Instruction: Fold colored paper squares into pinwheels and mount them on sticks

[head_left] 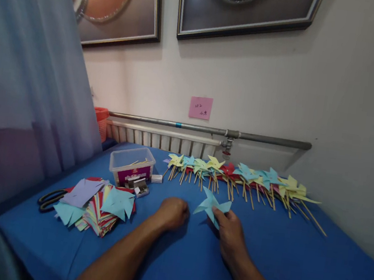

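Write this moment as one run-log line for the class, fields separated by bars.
right hand: holds light-blue paper pinwheel | left hand: fist on blue table | behind: row of finished pinwheels

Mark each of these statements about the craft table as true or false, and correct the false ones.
1. The right hand holds a light blue paper pinwheel. True.
2. The left hand grips the scissors. False: it rests as a closed fist on the blue tablecloth, and the scissors lie far to the left, partly under the stack of paper squares.
3. A row of finished pinwheels on sticks lies along the back of the table. True.
4. The clear plastic box sits among the finished pinwheels at the right. False: it stands at the left, behind the paper stack.
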`<action>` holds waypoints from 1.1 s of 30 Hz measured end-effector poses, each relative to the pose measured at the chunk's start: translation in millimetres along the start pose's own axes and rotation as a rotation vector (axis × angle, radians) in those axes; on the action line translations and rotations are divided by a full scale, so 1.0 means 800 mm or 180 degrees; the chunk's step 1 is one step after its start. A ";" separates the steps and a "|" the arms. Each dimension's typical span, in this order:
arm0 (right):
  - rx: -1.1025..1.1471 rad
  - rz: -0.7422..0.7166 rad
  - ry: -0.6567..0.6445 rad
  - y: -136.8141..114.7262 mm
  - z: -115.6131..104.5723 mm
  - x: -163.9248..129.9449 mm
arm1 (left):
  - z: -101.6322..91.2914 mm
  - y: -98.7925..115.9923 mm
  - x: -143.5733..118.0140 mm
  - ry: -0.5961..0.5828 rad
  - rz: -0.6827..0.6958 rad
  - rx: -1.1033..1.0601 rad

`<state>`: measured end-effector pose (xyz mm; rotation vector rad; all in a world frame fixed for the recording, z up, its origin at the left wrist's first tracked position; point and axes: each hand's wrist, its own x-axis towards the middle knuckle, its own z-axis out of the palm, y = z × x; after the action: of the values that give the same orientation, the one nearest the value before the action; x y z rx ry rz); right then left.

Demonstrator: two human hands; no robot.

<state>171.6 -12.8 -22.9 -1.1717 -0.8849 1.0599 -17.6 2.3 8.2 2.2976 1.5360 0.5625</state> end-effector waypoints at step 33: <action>-0.0117 0.0023 -0.0156 0.002 0.009 -0.015 | -0.096 -0.113 -0.007 -0.0042 -0.1841 0.1262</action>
<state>161.1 -21.9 -22.9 -1.1845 -0.9424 1.0864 -129.1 34.3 31.8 1.9308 2.3400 0.0913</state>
